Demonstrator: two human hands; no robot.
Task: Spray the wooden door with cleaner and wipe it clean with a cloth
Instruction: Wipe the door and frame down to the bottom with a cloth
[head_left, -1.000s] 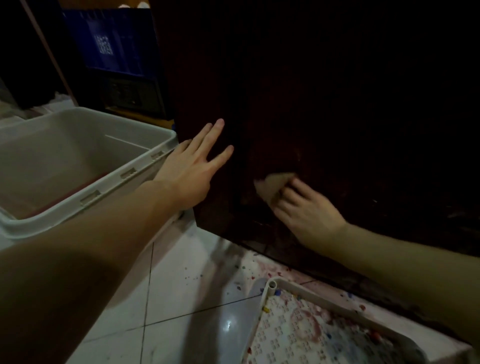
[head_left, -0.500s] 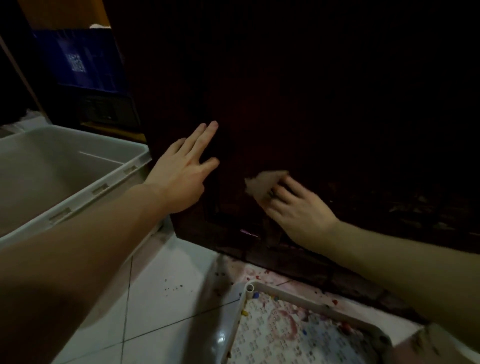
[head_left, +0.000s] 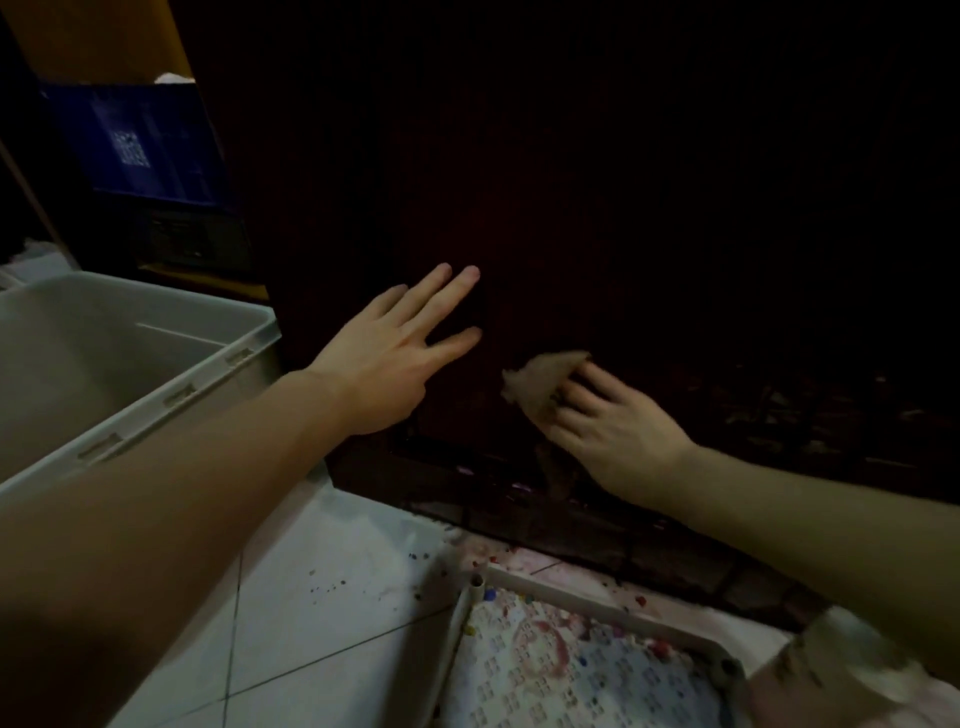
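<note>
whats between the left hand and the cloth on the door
Nothing: in the head view only a bare dark stretch of the wooden door separates the left hand from the cloth, which the right hand holds against the door.

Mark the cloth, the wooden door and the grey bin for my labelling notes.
cloth (head_left: 540, 376), head view, middle of its bunched part.
wooden door (head_left: 649, 208), head view, dark panel face.
grey bin (head_left: 208, 384), head view, near rim.

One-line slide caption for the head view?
Right hand wipes dark wooden door with small beige cloth; open left hand braces it.
</note>
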